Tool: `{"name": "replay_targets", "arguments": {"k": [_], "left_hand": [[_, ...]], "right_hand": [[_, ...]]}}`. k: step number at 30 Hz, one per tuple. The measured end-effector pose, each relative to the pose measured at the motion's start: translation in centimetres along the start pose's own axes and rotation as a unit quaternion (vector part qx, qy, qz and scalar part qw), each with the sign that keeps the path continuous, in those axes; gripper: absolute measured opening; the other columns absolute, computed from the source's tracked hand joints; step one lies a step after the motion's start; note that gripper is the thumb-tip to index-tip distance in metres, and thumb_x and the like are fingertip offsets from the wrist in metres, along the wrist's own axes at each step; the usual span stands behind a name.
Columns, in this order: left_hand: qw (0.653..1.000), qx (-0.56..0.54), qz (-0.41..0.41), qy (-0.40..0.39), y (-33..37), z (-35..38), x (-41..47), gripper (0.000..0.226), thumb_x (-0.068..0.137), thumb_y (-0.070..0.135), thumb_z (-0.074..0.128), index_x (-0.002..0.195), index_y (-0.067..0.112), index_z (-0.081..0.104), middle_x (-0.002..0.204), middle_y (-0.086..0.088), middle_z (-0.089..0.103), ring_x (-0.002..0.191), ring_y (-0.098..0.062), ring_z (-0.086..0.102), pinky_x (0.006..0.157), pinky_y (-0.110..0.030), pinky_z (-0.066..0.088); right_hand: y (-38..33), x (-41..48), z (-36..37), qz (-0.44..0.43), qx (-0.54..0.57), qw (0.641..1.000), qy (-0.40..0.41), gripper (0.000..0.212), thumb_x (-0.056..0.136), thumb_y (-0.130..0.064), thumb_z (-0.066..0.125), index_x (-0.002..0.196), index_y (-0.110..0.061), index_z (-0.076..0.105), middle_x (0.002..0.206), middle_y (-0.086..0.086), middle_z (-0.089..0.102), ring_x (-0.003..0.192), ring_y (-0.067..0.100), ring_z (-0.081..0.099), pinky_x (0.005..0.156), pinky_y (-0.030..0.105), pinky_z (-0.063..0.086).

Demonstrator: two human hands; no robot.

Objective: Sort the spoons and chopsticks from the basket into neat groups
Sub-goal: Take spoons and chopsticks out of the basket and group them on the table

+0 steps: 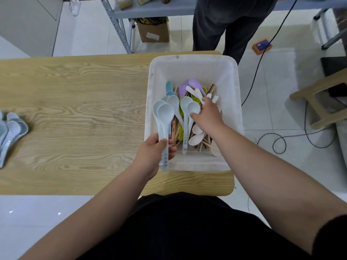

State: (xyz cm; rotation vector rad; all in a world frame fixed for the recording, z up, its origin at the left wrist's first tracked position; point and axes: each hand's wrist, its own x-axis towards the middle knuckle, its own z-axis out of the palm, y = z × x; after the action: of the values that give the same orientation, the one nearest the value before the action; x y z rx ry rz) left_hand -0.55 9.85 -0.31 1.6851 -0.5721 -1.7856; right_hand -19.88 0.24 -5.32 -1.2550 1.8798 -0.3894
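Observation:
A white plastic basket (193, 61) stands on the right end of the wooden table (75, 102). Inside lie pale blue spoons (185, 124), purple spoons (194, 83), green spoons (181, 131), cream spoons (196, 138) and wooden chopsticks (175, 131), all mixed. My left hand (153, 153) is closed on the handles of two pale blue spoons (165, 114) at the basket's near left corner. My right hand (207, 115) reaches into the basket, its fingers on the bowl of a pale blue spoon (194, 108) and among white handles.
A group of pale blue spoons (11, 128) lies at the table's left edge. A person (225, 25) stands behind the table. A metal shelf (150, 10), a cardboard box (153, 31), black cables (281, 141) and a wooden stool (319, 98) surround the table.

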Motion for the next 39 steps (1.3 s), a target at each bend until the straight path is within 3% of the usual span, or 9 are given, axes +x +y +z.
{"name": "replay_targets", "arguments": {"k": [4, 8, 11, 16, 24, 30, 34, 36, 39], "left_hand": [[1.0, 0.013, 0.008, -0.021, 0.6, 0.0, -0.7, 0.023, 0.102, 0.002, 0.04, 0.115, -0.003, 0.058, 0.09, -0.009, 0.064, 0.07, -0.018, 0.06, 0.066, -0.029, 0.055], [0.998, 0.049, 0.026, -0.007, 1.1, -0.4, -0.6, 0.024, 0.101, 0.002, 0.039, 0.115, 0.0, 0.058, 0.09, -0.006, 0.065, 0.068, -0.016, 0.059, 0.064, -0.028, 0.052], [0.997, 0.067, 0.04, 0.023, 1.3, -0.4, -0.2, 0.023, 0.1, 0.005, 0.041, 0.111, 0.006, 0.062, 0.094, -0.008, 0.066, 0.067, -0.015, 0.06, 0.065, -0.032, 0.052], [0.995, 0.091, 0.038, 0.024, 1.3, 1.2, -0.4, 0.021, 0.097, 0.008, 0.044, 0.104, 0.008, 0.064, 0.088, -0.008, 0.066, 0.069, -0.02, 0.055, 0.066, -0.036, 0.049], [0.969, 0.233, 0.082, -0.031, 0.1, 3.4, -3.2, 0.019, 0.095, 0.034, 0.049, 0.105, 0.023, 0.061, 0.086, -0.001, 0.066, 0.073, -0.016, 0.06, 0.077, -0.049, 0.055], [0.943, 0.313, 0.117, -0.001, -0.8, 3.7, -5.2, 0.014, 0.1, 0.025, 0.053, 0.113, 0.03, 0.055, 0.102, 0.001, 0.067, 0.093, -0.013, 0.065, 0.079, -0.032, 0.052], [0.977, 0.199, 0.081, -0.002, -1.9, 3.3, -7.0, 0.02, 0.102, 0.012, 0.05, 0.112, 0.029, 0.054, 0.1, -0.006, 0.071, 0.086, -0.012, 0.074, 0.077, -0.034, 0.058], [0.989, 0.131, 0.065, 0.01, -2.8, 2.4, -7.8, 0.02, 0.101, 0.008, 0.048, 0.117, 0.017, 0.055, 0.099, -0.015, 0.071, 0.085, -0.021, 0.075, 0.08, -0.041, 0.061], [0.997, 0.026, 0.063, 0.019, -3.7, 0.1, -8.8, 0.02, 0.101, 0.0, 0.046, 0.12, 0.003, 0.052, 0.095, -0.021, 0.062, 0.078, -0.022, 0.07, 0.073, -0.034, 0.06]], "right_hand": [[-0.8, 1.2, 0.7, 0.017, -0.039, 0.999, -0.004, 0.036, 0.094, -0.024, 0.061, 0.128, -0.015, 0.053, 0.116, 0.008, 0.063, 0.098, 0.027, 0.061, 0.071, 0.03, 0.04], [-1.5, -1.2, -1.3, -0.017, 0.065, 0.997, 0.037, 0.017, 0.094, -0.019, 0.053, 0.109, -0.025, 0.058, 0.096, -0.002, 0.065, 0.082, 0.023, 0.065, 0.061, 0.031, 0.046], [-1.7, -3.3, -3.3, -0.01, 0.241, 0.969, 0.058, 0.014, 0.091, -0.018, 0.057, 0.101, -0.027, 0.061, 0.097, 0.0, 0.067, 0.086, 0.019, 0.071, 0.079, 0.041, 0.062], [-2.5, -5.6, -4.1, 0.018, 0.408, 0.912, -0.031, 0.014, 0.091, -0.007, 0.062, 0.102, -0.016, 0.064, 0.1, 0.013, 0.067, 0.093, 0.027, 0.072, 0.082, 0.044, 0.062], [-1.7, -7.5, -2.4, 0.066, 0.407, 0.911, -0.025, 0.008, 0.092, -0.011, 0.063, 0.097, -0.014, 0.058, 0.111, 0.022, 0.065, 0.103, 0.037, 0.069, 0.081, 0.047, 0.062], [-1.8, -8.0, -1.5, 0.123, 0.515, 0.845, -0.078, 0.011, 0.096, -0.003, 0.06, 0.096, -0.01, 0.052, 0.112, 0.026, 0.065, 0.093, 0.034, 0.069, 0.074, 0.045, 0.062], [-2.7, -9.0, 0.6, 0.137, 0.529, 0.83, -0.114, 0.01, 0.097, -0.003, 0.058, 0.098, -0.01, 0.052, 0.109, 0.023, 0.063, 0.089, 0.031, 0.066, 0.073, 0.051, 0.062], [-3.2, -9.8, 1.8, 0.12, 0.486, 0.858, -0.118, 0.008, 0.096, -0.007, 0.061, 0.096, -0.012, 0.055, 0.104, 0.017, 0.064, 0.091, 0.03, 0.064, 0.088, 0.059, 0.055], [-4.2, -11.9, 3.4, 0.079, 0.439, 0.88, -0.16, 0.01, 0.095, -0.015, 0.065, 0.104, -0.012, 0.062, 0.096, 0.007, 0.068, 0.092, 0.025, 0.066, 0.093, 0.051, 0.054]]}}
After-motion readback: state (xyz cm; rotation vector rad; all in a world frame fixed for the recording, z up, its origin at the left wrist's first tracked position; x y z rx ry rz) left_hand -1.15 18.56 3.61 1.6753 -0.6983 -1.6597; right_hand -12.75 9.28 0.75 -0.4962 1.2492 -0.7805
